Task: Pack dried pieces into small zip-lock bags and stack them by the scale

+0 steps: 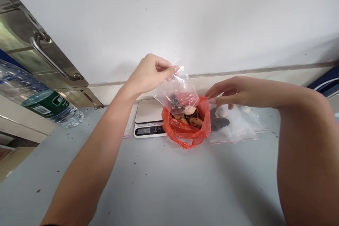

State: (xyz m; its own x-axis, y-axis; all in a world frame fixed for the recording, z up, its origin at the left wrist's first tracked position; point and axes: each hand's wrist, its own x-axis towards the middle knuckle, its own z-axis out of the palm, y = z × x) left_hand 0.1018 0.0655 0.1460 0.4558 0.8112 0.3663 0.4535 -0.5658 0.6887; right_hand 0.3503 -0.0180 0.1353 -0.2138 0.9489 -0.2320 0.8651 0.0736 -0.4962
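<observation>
My left hand (155, 72) pinches the upper edge of a clear plastic bag (176, 90), with a few dark pieces at its bottom. That bag hangs tilted over the mouth of a red plastic bag (185, 136). Inside the red bag lie brown pieces (195, 122) and a pale-faced slice, which look like dried mushrooms. Close by the red bag's right rim is my right hand (229, 91), its fingers curved and apart with nothing seen in them; I cannot tell whether the fingertips touch the rim. A digital scale (148, 111) stands left of the red bag, partly covered by it.
Clear zip bags (238, 125), one with dark pieces, lie to the right. A large water bottle (50, 100) stands at the left, near a metal door handle (53, 58). The white wall (212, 17) rises behind the grey table (159, 183), which has scattered dark crumbs.
</observation>
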